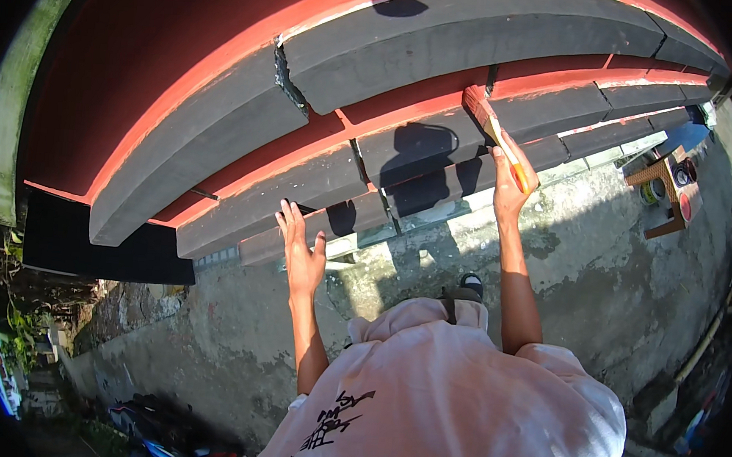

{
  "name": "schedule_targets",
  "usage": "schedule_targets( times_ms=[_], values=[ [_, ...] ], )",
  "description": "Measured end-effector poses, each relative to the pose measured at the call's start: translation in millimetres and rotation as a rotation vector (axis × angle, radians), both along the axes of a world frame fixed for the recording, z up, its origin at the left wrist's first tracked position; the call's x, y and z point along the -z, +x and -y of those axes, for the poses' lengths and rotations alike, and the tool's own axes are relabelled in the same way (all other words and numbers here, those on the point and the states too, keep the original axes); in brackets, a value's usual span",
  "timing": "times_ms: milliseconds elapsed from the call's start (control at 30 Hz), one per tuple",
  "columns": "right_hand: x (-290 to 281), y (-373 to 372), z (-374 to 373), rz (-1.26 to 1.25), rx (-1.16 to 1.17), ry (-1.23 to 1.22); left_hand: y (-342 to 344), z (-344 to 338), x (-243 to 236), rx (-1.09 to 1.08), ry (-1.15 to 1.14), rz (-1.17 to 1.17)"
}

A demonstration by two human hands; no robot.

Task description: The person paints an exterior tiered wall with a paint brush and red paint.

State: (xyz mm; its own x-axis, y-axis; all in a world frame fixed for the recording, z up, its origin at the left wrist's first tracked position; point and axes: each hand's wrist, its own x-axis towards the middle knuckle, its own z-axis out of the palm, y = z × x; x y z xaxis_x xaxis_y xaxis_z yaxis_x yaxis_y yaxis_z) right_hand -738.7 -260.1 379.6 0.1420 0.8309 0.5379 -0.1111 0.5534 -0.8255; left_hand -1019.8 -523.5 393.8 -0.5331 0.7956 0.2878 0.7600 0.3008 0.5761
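Observation:
In my right hand is a paintbrush with an orange-yellow handle, my fingers closed around it. Its red-stained bristles meet the red strip between two dark grey ledges, close to a dark vertical gap. My left hand is open, fingers stretched out at the edge of a lower grey ledge; whether the fingertips rest on it I cannot tell. Above, a wider grey ledge has a rough, broken joint.
To the right, a small brown stand bears several paint containers, one showing red. Stained concrete ground spreads below the ledges. A motorcycle is at the lower left, and a dark panel lies beyond the left ledge ends.

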Motion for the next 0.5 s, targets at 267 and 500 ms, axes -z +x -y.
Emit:
schedule_targets(
  times_ms=[267,500],
  values=[
    [5.7,15.7,-39.8,0.141,-0.010,0.073,8.3,-5.6,-2.2,-0.057,-0.023,0.005],
    [13.8,25.6,-29.2,0.190,0.118,0.159,15.4,-8.6,-3.2,-0.113,-0.021,0.011]
  ],
)
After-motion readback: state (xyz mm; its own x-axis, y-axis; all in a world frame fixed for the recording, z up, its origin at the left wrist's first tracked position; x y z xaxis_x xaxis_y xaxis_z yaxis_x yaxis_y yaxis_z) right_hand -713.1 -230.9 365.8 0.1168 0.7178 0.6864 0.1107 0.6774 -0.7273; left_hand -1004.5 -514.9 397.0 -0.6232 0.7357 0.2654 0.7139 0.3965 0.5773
